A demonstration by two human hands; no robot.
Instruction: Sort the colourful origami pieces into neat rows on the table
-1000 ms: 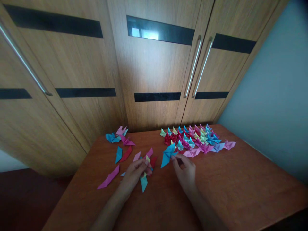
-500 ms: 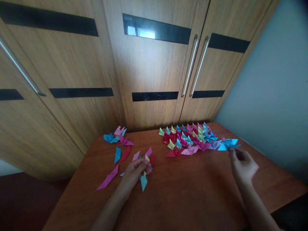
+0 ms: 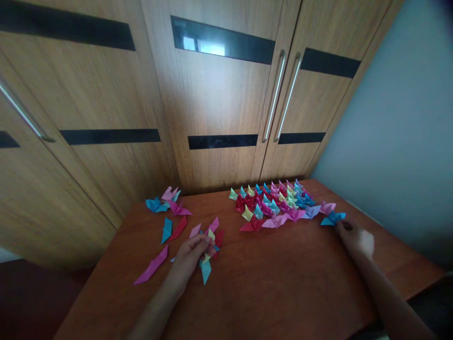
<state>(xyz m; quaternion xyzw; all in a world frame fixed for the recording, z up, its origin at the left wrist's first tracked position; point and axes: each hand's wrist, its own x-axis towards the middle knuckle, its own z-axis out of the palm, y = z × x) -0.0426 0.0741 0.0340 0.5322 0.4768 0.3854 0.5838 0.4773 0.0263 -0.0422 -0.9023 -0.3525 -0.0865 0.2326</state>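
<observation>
My right hand (image 3: pixel 356 240), at the right of the table, pinches the edge of a blue origami crane (image 3: pixel 333 218) at the table surface. Just behind that crane sits a pink origami crane (image 3: pixel 327 207). To their left, rows of colourful origami cranes (image 3: pixel 272 206) stand close together with wings spread. My left hand (image 3: pixel 193 252) is closed on a bunch of flat-folded paper cranes; a light blue one (image 3: pixel 205 271), a red one (image 3: pixel 219 239) and a pink one (image 3: pixel 213 225) stick out around the fingers. The hand hides the bunch's middle.
Loose on the table's left lie a magenta folded piece (image 3: pixel 152 267), a blue one (image 3: pixel 167 230) and a red one (image 3: pixel 178 228). Behind them is a small pile of cranes (image 3: pixel 155 204). A wooden cupboard (image 3: pixel 219 165) backs the table (image 3: pixel 276 283); a wall (image 3: pixel 396 141) borders the right.
My right hand has lowered the blue crane onto the table at the right end of the front row. My left hand stays with its bunch. The view has shifted slightly.
</observation>
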